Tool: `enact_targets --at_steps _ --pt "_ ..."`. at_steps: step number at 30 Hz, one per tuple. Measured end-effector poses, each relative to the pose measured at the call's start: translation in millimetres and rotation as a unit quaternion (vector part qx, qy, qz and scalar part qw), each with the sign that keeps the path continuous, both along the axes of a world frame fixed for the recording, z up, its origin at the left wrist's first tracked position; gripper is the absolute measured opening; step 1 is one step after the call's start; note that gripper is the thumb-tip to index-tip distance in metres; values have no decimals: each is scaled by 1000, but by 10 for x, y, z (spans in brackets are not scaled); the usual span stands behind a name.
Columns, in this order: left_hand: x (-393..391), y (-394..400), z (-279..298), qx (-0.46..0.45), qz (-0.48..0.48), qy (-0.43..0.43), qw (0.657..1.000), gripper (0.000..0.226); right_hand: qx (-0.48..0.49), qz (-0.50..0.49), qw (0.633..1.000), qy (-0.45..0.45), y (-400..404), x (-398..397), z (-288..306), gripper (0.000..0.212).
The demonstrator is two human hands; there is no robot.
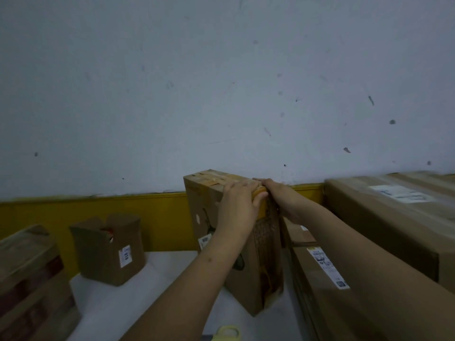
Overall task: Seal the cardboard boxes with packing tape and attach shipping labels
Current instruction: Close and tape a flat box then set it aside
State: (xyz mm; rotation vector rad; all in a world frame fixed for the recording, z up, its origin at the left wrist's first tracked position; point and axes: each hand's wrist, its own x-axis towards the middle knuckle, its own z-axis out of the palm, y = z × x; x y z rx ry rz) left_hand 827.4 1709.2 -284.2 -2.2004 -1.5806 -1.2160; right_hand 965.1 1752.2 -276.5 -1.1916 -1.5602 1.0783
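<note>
Hands (237, 203) press tall box (248, 264) — standing upright.

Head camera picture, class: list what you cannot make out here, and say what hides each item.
- Label text on the small open box: head view, too small and blurred.
- Yellow-handled item: cut off by the bottom edge.
- Top corner of the upright box: covered by the left hand and right hand, so the tape there is hidden.
- Small open box contents: hidden by flaps.
</note>
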Motion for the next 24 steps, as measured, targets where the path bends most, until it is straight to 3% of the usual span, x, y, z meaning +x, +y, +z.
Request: enact_targets --at_steps 4,6,7,8,10,11,12,13,15,19,24 --pt "-48 -194 38 -45 -23 -39 998 47 19 15 1000 -10 -221 -34 58 39" --pt "-97 -333 92 -111 -46 -169 978 68 37 13 999 -5 -362 -30 50 38" --pt "-146 -355 111 -152 -32 -261 953 83 43 22 999 -4 -431 -24 44 36" --pt "-217 -364 127 -201 -15 -374 905 98 47 35 998 -3 -487 -14 36 35" --pt "-376 -375 152 -302 -60 -586 749 107 36 63 997 -4 -584 14 47 32" --pt "-443 -411 153 -327 -107 -641 686 92 24 70 997 -4 -638 13 76 29" --pt "-491 -474 151 -336 -139 -656 661 69 15 76 997 -2 -682 5 121 26" --pt "-526 -513 128 -330 -158 -644 672 52 10 80 997 3 -727 -12 165 23" --pt "-579 -584 63 -324 -177 -627 686 42 13 90 995 31 -793 -67 203 22" --pt "-710 -644 -69 -302 -212 -608 703 53 26 121 990 71 -892 -193 141 33" --pt "-835 -643 -257 -258 -219 -544 768 58 31 148 984 95 -960 -249 -28 63"
